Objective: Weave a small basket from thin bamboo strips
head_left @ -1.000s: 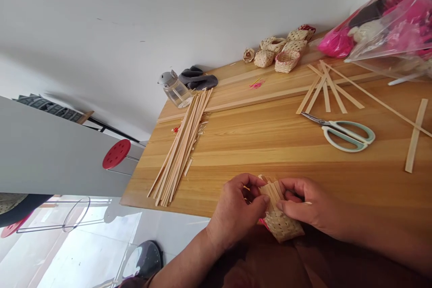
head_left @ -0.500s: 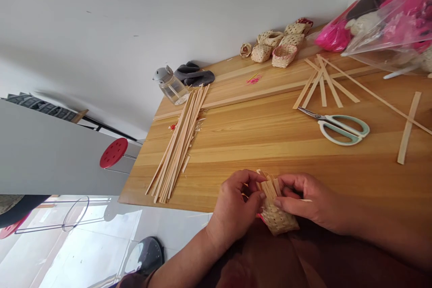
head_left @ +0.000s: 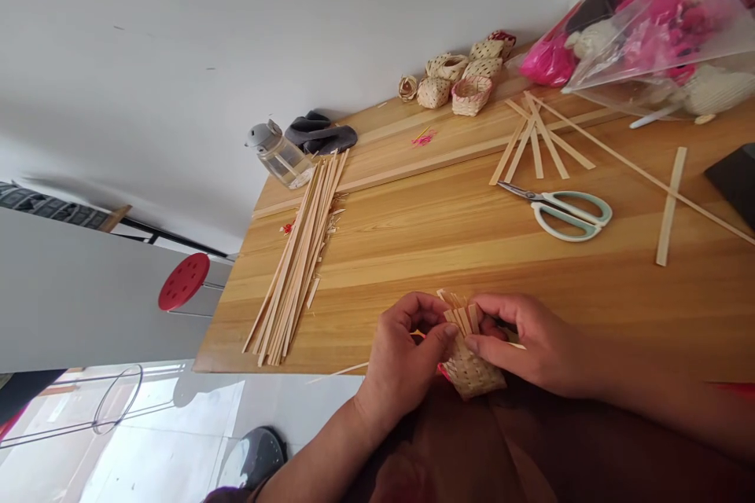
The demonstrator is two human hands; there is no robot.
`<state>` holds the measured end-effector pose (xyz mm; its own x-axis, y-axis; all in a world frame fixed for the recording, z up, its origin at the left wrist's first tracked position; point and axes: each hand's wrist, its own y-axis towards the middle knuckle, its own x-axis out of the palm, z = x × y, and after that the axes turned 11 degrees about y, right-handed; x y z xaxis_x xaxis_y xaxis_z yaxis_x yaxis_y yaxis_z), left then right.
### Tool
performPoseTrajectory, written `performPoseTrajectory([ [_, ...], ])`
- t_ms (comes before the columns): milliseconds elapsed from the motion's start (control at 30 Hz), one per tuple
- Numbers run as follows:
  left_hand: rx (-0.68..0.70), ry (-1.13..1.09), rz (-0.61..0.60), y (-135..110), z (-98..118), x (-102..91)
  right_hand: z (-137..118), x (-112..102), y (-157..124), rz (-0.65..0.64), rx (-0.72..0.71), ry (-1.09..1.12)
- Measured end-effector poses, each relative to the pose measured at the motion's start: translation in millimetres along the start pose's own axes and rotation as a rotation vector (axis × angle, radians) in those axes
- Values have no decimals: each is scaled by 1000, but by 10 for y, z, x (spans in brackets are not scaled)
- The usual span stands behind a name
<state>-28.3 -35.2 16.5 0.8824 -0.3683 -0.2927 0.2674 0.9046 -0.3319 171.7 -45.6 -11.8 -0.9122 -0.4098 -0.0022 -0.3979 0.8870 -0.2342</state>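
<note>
A small woven basket (head_left: 473,372) of pale flat strips is held between both hands at the table's near edge, with loose strip ends standing up from its top. My left hand (head_left: 406,354) pinches its left side, thumb against the weave near the strip ends. On the other side my right hand (head_left: 524,338) grips it, thumb on the front and fingers behind the strips. A bit of pink shows at the basket's left edge. The fingers behind the basket are partly hidden. Scissors (head_left: 571,214) with pale green and white handles lie on the table beyond my right hand.
Long flat strips (head_left: 300,259) lie bundled on the left of the wooden table (head_left: 377,244). Shorter strips (head_left: 539,137) fan out behind the scissors. Several finished woven pieces (head_left: 472,94), a clear bottle (head_left: 283,157) and a plastic bag (head_left: 654,39) stand along the wall.
The camera view has turned slightly, so the table items sit further left. Both hands keep hold of the basket, with little change in their grip.
</note>
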Motion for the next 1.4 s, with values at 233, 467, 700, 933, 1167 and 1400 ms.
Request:
performPoseTrajectory([
  [233,30,-83,-33,16,-26,-3,16,-1,13,21,44,80],
  [467,12,-36,-91,1,7,-80,21,-90,-11,-54,-45,12],
  [700,17,51,-102,29,19,-106,75,-38,-45,34,-117,-179],
  [933,-93,100,-108,31,112,-115,-6,-59,-53,58,-171,-294],
  [1167,-106,102,-124,47,53,-179,4,-134,-84,36,-177,-141],
  [1400,-123,132,-106,57,40,-129,-52,-239,15,-127,-358,-222],
])
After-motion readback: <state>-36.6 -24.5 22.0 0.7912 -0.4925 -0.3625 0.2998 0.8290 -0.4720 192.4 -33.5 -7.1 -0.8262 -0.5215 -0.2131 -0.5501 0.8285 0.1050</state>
